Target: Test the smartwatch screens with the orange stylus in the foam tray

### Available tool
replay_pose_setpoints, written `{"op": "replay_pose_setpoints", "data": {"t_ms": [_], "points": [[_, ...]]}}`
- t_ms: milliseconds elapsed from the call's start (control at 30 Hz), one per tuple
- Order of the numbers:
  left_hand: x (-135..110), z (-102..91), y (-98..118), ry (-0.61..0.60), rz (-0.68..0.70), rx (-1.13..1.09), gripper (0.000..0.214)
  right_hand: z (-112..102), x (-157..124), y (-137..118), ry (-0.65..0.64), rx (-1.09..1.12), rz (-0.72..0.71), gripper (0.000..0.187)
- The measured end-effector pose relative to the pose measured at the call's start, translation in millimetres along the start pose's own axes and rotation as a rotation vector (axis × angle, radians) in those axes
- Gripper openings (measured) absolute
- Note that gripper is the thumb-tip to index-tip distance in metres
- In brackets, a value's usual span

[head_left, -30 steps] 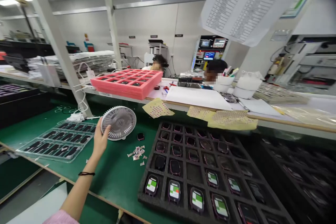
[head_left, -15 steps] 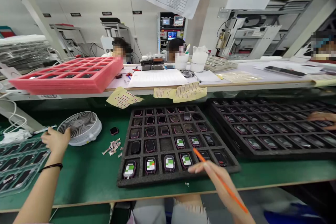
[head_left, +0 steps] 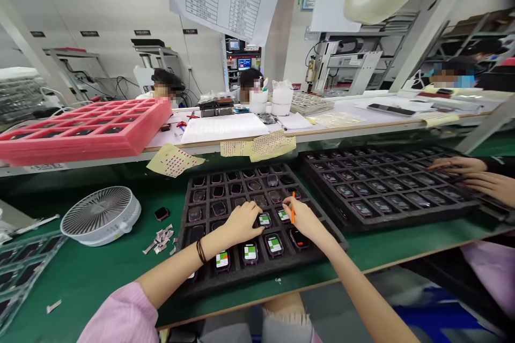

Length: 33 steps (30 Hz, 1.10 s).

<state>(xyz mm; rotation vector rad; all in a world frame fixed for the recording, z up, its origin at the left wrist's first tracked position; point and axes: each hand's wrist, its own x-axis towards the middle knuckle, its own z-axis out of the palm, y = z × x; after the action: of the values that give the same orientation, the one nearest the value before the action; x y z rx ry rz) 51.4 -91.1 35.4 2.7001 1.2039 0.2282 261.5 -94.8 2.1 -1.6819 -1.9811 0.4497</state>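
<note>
A black foam tray (head_left: 225, 278) with several compartments of smartwatch bodies sits on the green bench before me. My left hand (head_left: 243, 221) is over its middle, palm down, thumb and fingers apart. Close to its fingertips lies a watch (head_left: 264, 220) with a lit green-and-white screen; I cannot tell whether they touch. My right hand (head_left: 303, 221) is closed on a thin orange stick-like tool (head_left: 293, 209), held upright beside another lit watch (head_left: 284, 216). In the front row, more lit watches (head_left: 274, 245) show green and white. My forearm and hand hide part of the tray's left side.
A second black foam tray (head_left: 354, 220) of watches stands to the right, with a co-worker's hands (head_left: 483, 179) over its far end. At left are a white fan (head_left: 102, 214), a loose watch (head_left: 162, 214), small strips (head_left: 161, 240) and a clear tray (head_left: 24, 273). A shelf holds pink foam (head_left: 80, 144).
My left hand has moved from beside the fan to over the watch tray. My right hand has shifted forward with the orange tool, now more upright. The view has turned right.
</note>
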Motion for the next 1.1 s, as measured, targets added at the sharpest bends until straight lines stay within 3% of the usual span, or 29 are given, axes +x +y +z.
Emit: {"op": "replay_pose_setpoints", "data": {"t_ms": [167,333,433,600,767,833,967,1100], "points": [[16.2,-2.8,-1.9,-0.119,-0.042,0.004,0.041,-0.9,3.9,5.8,-0.043,0.174,-0.086,0.025],[22.4,-4.1,5.9,-0.146,-0.042,0.054,0.037,4.3,7.3,10.4,-0.046,0.26,-0.136,0.027],[28.4,-2.6,0.6,-0.136,-0.026,-0.019,0.036,3.2,6.8,10.9,-0.033,0.454,-0.078,0.027],[31.6,-15.9,-18.4,-0.1,-0.039,-0.367,0.037,-6.6,4.1,-4.6,-0.056,0.949,0.162,0.034],[10.7,-33.7,-36.1,-0.072,-0.193,-1.155,0.05,-10.9,-0.1,-32.6,-0.149,1.112,0.171,0.033],[-0.2,-36.5,-42.6,-0.036,-0.244,-1.342,0.053,-7.8,-1.3,-43.6,-0.176,1.128,0.142,0.034],[-16.2,-39.5,-53.2,0.032,-0.316,-1.418,0.054,3.1,0.3,-60.0,-0.203,1.127,0.111,0.037],[-23.2,-42.7,-58.6,0.042,-0.294,-1.386,0.049,11.9,5.3,-69.3,-0.19,1.088,0.123,0.037]]}}
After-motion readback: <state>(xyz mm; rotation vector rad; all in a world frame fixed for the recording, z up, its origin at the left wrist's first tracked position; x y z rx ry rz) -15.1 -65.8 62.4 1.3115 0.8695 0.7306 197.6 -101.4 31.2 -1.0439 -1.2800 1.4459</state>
